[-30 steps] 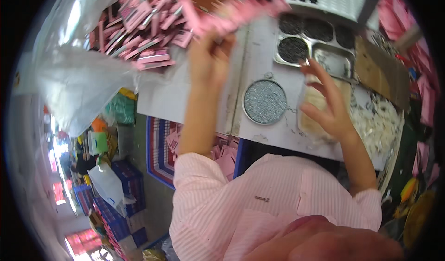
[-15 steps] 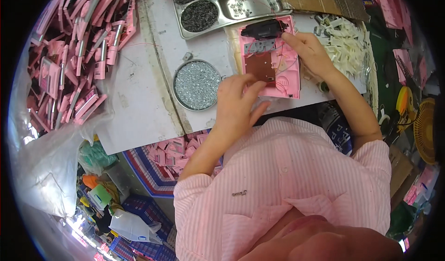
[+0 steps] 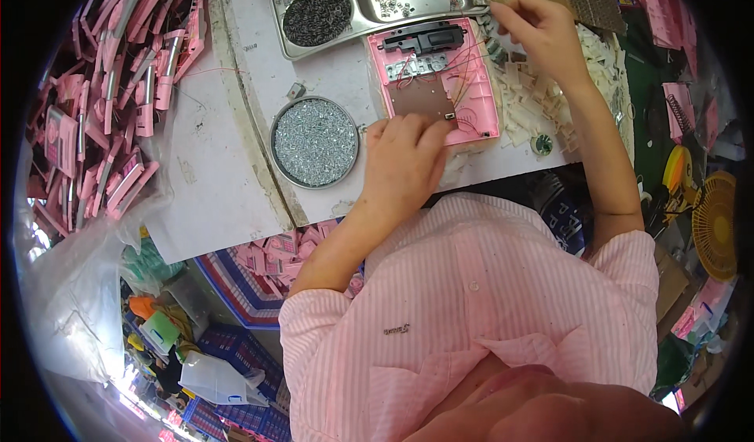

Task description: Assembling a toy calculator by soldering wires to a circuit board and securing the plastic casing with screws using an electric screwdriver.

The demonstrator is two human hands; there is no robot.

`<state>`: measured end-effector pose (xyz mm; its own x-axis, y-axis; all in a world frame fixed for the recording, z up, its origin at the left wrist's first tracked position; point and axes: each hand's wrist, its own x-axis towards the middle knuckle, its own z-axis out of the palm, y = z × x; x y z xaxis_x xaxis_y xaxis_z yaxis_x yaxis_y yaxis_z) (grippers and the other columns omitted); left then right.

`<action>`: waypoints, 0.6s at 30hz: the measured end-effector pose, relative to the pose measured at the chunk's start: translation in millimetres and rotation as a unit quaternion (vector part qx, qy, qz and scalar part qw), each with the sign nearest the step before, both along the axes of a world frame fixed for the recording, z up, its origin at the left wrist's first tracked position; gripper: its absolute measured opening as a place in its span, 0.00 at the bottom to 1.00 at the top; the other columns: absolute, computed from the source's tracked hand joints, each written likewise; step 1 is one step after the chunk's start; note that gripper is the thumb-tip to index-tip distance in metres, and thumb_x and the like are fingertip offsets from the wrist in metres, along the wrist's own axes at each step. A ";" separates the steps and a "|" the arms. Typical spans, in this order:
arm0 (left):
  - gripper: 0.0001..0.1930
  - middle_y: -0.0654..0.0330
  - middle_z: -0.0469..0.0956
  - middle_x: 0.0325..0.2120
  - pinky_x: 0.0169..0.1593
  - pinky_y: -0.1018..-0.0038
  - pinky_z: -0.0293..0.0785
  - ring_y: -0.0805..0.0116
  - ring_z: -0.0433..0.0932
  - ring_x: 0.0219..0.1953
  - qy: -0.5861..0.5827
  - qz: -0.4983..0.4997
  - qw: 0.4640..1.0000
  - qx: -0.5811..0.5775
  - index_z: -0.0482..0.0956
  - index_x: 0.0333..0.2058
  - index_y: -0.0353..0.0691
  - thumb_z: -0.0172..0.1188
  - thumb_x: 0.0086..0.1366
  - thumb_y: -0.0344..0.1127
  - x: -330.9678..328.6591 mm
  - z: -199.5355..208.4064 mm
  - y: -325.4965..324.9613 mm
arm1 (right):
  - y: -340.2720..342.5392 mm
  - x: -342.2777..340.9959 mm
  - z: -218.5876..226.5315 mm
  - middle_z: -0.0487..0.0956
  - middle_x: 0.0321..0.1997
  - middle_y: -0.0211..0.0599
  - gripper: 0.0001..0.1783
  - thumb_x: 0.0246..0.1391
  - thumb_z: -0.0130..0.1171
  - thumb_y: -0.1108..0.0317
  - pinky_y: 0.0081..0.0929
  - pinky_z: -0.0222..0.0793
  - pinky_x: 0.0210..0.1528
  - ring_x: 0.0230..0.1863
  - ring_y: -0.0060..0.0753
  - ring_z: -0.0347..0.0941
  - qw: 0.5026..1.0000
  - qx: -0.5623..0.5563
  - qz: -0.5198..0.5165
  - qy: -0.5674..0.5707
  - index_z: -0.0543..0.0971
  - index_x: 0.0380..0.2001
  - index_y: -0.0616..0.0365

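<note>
Lying open near the front edge of the white surface, the pink casing holds a brown board and a black part. Half a second ago the right hand was on its far right corner; now that hand is beyond it, beside the metal tray, while the left hand remains at the near edge. The tray lies just past the casing's far edge, loose pale parts crowd its right, and a narrow gap separates it from the round dish; bare room stretches left of the dish. The left hand's fingers curl over the board, grip unclear; the right hand's thumb and forefinger nearly meet, and whether they hold anything cannot be told.
</note>
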<state>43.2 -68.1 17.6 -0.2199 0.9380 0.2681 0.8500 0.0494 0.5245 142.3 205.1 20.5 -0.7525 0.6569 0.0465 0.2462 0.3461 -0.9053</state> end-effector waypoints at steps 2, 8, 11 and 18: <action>0.11 0.61 0.74 0.41 0.48 0.59 0.63 0.61 0.73 0.43 0.007 0.001 1.000 0.006 0.82 0.40 0.49 0.68 0.57 0.34 7.7 1.7 6.3 | -5.6 -19.0 5.9 0.80 0.22 0.37 0.21 0.58 0.64 0.52 0.33 0.70 0.30 0.23 0.37 0.75 0.974 0.191 0.028 -0.115 0.83 0.29 0.63; 0.11 0.59 0.73 0.45 0.52 0.59 0.61 0.60 0.73 0.45 0.002 -0.022 0.999 0.034 0.82 0.39 0.49 0.69 0.56 0.35 7.1 -13.2 14.5 | -4.3 -37.3 -1.1 0.82 0.23 0.49 0.17 0.51 0.62 0.57 0.44 0.76 0.39 0.31 0.53 0.81 0.914 0.326 0.049 -0.237 0.85 0.29 0.63; 0.11 0.58 0.74 0.45 0.52 0.59 0.62 0.59 0.73 0.45 -0.009 -0.027 0.998 0.057 0.83 0.38 0.47 0.69 0.55 0.34 6.6 -20.2 11.4 | -8.0 -32.7 0.5 0.82 0.23 0.49 0.17 0.51 0.63 0.57 0.44 0.76 0.38 0.29 0.53 0.81 0.948 0.265 0.034 -0.173 0.85 0.29 0.63; 0.10 0.57 0.74 0.42 0.51 0.59 0.63 0.56 0.73 0.45 -0.023 0.000 0.997 0.072 0.82 0.35 0.43 0.71 0.53 0.33 10.5 -23.1 8.7 | -17.4 -44.8 15.7 0.80 0.22 0.55 0.11 0.47 0.65 0.67 0.42 0.75 0.31 0.24 0.52 0.80 0.929 0.279 -0.016 -0.244 0.83 0.26 0.68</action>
<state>53.6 -59.3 -5.5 -0.2343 0.8908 0.3892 0.8246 -0.0299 0.5649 97.5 187.7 36.2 -0.7541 0.6552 0.0449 0.5982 0.7136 -0.3646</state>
